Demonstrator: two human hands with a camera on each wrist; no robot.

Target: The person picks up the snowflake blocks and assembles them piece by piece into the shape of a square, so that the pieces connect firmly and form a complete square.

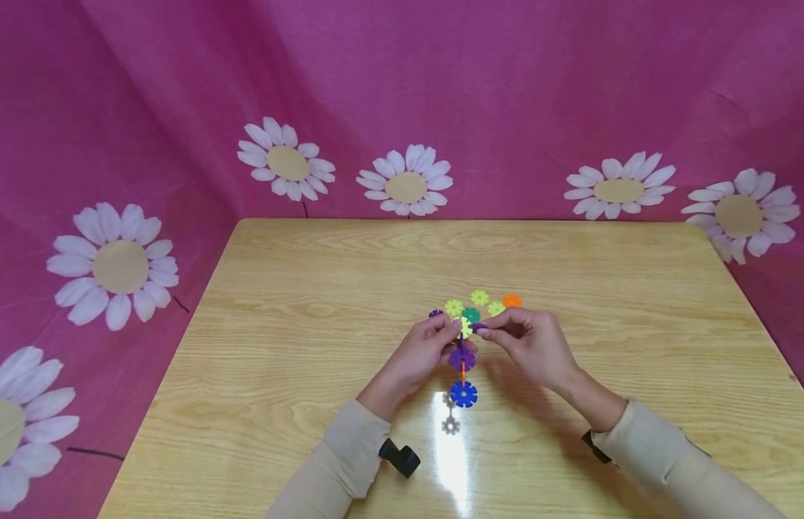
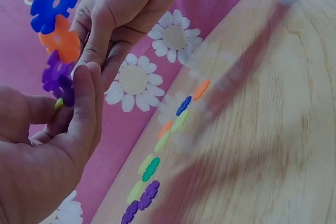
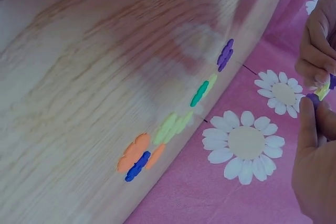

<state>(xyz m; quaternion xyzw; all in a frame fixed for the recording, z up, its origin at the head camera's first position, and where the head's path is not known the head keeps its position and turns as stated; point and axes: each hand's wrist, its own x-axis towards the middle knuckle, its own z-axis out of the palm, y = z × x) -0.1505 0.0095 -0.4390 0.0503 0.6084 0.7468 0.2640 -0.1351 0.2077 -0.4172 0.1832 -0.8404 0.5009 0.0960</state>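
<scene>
Both hands meet above the table over a chain of slotted flower-shaped discs. My left hand [image 1: 418,352] pinches the yellow-green disc [image 1: 466,329] at the chain's upper end. From it hang purple discs [image 1: 462,359], an orange disc [image 2: 62,39] and, at the lower end, a blue disc [image 1: 472,395]. Coming from the other side, my right hand [image 1: 538,347] pinches a small purple disc [image 1: 479,328] between thumb and fingers, up against the yellow-green one. Fingers partly cover this joint, so how far the slots engage cannot be seen.
Beyond the hands, several loose discs lie flat on the wooden table [image 1: 311,288]: green [image 1: 470,315], yellow-green [image 1: 479,297], orange [image 1: 512,300], purple [image 2: 149,194] and blue [image 3: 137,167]. A pink curtain [image 1: 506,86] with white flowers surrounds the table's far and side edges.
</scene>
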